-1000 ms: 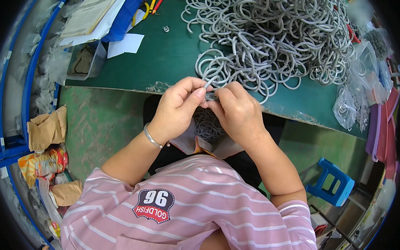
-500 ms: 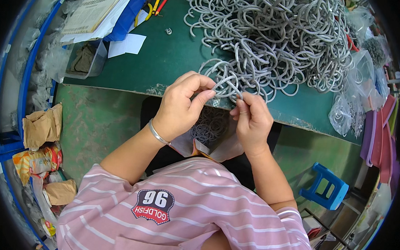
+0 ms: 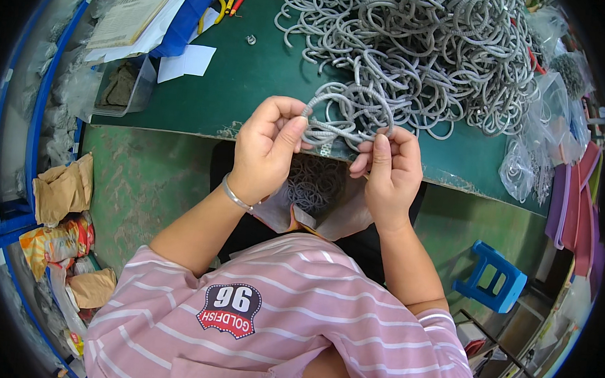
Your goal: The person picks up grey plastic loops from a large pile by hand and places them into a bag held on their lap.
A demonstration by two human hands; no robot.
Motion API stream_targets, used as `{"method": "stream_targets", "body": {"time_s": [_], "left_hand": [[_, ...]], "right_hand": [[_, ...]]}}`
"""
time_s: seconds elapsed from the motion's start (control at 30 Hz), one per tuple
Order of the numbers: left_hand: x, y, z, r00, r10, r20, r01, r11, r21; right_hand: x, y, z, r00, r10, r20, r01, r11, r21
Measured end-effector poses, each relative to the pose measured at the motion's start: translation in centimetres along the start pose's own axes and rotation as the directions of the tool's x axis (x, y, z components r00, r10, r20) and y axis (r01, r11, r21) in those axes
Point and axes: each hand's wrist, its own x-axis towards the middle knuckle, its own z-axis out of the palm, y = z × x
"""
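Observation:
At the table's near edge my left hand (image 3: 269, 143) is closed, thumb against fingers, on one end of a thin grey ribbed ring (image 3: 351, 88). My right hand (image 3: 393, 162) pinches the same piece on its other side, so it arches between both hands; whether it is open-ended or joined cannot be seen. Just behind my fingers lie more grey rings, part of a large tangled heap (image 3: 423, 59) on the green table (image 3: 233, 71). Below the edge, an open sack (image 3: 345, 214) at my lap holds several similar rings (image 3: 314, 183).
On the left are a clear plastic box (image 3: 143, 87), a blue bin (image 3: 188, 28) with papers, white slips (image 3: 186, 62) and red and yellow handled tools (image 3: 233, 0). Clear plastic bags (image 3: 519, 171) hang at the right edge. A blue stool (image 3: 491, 277) stands on the floor.
My hands have moved apart, the left one leftward and the right slightly rightward. The ring between them now spreads into a wider arch.

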Motion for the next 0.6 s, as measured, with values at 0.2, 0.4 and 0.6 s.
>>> {"method": "stream_targets", "body": {"time_s": [0.2, 0.4, 0.6], "left_hand": [[0.6, -1.4, -0.1, 0.996, -0.032, -0.078, 0.027, 0.998, -0.062], [0.4, -0.3, 0.7, 0.975, -0.215, -0.052, 0.206, 0.967, -0.150], [0.9, -0.1, 0.9, 0.952, -0.301, -0.052, 0.271, 0.910, -0.314]], "right_hand": [[-0.1, -0.3, 0.2, 0.992, -0.113, -0.049, 0.114, 0.993, 0.015], [-0.2, -0.1, 0.4, 0.985, -0.170, 0.013, 0.170, 0.985, 0.037], [-2.5, -0.1, -3.7, 0.937, -0.164, 0.308, 0.233, 0.951, -0.205]]}}
